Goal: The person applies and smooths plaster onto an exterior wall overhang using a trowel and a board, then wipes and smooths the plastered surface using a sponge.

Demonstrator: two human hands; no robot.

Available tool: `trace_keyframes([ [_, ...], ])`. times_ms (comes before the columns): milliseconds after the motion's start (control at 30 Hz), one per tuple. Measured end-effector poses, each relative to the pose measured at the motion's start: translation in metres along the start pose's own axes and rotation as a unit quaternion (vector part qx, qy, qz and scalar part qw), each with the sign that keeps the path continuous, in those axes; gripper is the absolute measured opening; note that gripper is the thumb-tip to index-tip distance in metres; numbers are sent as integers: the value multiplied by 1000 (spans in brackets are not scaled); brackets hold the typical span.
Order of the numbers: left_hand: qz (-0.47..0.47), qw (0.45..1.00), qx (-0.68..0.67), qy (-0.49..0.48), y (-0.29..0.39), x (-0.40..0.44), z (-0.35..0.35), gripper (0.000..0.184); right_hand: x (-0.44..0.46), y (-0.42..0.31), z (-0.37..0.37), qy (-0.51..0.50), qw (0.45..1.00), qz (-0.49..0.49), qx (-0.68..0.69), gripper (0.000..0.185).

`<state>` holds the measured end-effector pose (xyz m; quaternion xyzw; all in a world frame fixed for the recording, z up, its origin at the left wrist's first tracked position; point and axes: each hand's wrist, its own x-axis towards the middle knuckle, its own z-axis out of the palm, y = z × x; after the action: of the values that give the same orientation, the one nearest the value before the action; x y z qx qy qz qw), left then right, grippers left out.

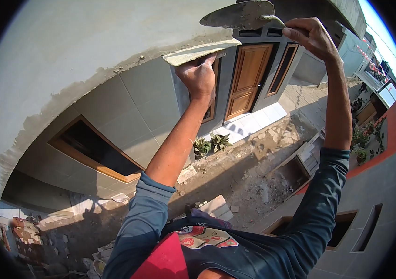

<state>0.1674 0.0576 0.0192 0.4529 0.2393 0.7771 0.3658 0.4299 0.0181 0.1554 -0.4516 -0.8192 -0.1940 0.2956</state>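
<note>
My left hand (198, 76) is raised and wrapped round the underside of a flat plastering float (201, 52), whose pale, mortar-smeared plate lies against the lower edge of the grey wall (91, 42). Up and to the right, my right hand (310, 37) grips a trowel (242, 16) by its handle, which the fingers mostly hide. The trowel's broad grey blade points left, above the float and apart from it. A rough strip of darker, damp-looking mortar (67, 90) runs along the curved wall edge.
Far below are a dirt path (207, 181) with rubble, potted plants (219, 142) and wooden boards (305, 158). Opposite stands a house with a wooden door (249, 79) and a framed window (95, 149). An orange-trimmed ledge (395, 132) is at the right.
</note>
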Motion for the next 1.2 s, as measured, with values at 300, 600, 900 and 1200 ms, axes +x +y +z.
trace_keyframes([
  [300, 9, 991, -135, -8, -4, -3, 2, 46, 9, -7, -3, 44, 998, 29, 23, 37],
  [600, 0, 983, -175, 62, 12, 11, -60, 55, -71, -20, -7, 118, 968, 139, 172, 33],
  [900, 87, 984, -137, 67, 81, 19, -195, 47, -63, -104, 53, 84, 971, 115, 192, 36],
  [1200, -120, 985, -34, 120, 56, -127, -383, 51, -102, -224, 204, 156, 665, 281, 674, 41],
])
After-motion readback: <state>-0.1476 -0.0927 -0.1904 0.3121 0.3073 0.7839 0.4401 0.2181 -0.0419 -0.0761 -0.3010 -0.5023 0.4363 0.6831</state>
